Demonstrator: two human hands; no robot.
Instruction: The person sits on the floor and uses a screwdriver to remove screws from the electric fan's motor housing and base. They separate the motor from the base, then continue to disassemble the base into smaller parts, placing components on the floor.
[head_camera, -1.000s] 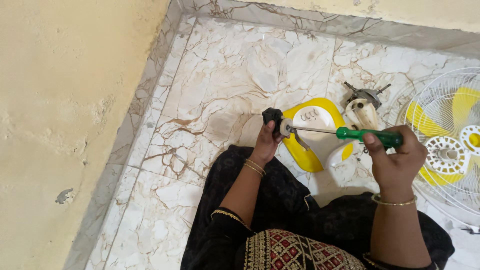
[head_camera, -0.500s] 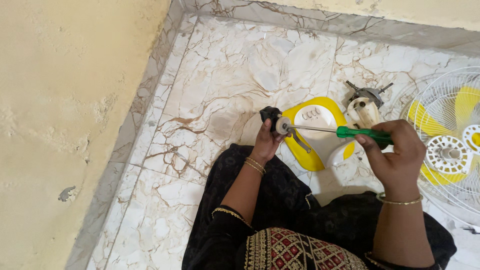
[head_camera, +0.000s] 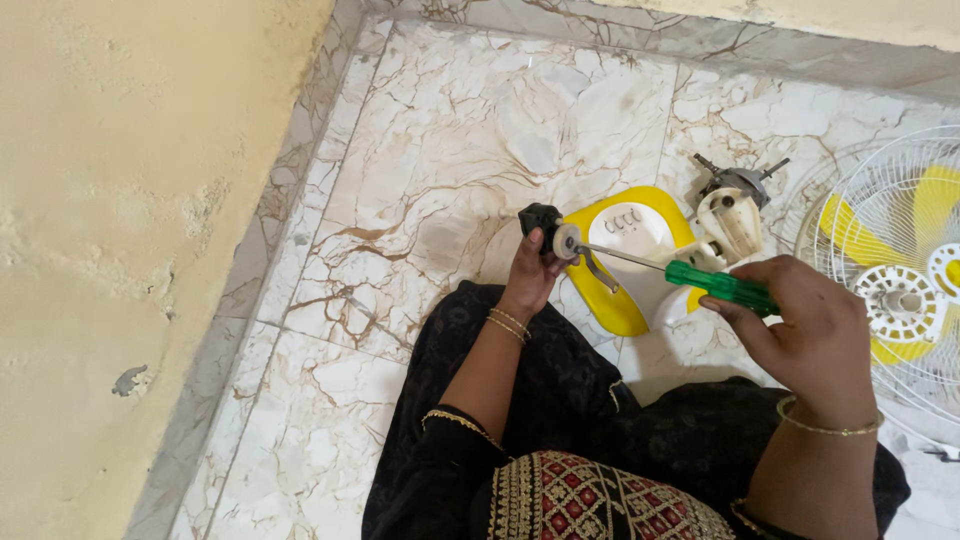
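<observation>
My left hand (head_camera: 528, 275) is raised off my lap, wrist bent up, fingers wrapped tight around a small black part (head_camera: 541, 220) with a round white cap (head_camera: 566, 241) on its right side. My right hand (head_camera: 812, 330) comes in from the right, forearm angled up, fingers closed around the green handle of a screwdriver (head_camera: 715, 285). Its metal shaft slants up and left, the tip meeting the white cap. Just behind on the marble floor (head_camera: 470, 130) lies a yellow and white cover (head_camera: 625, 235), with a small motor (head_camera: 735, 195) beside it and a fan guard (head_camera: 900, 260) at the right edge.
</observation>
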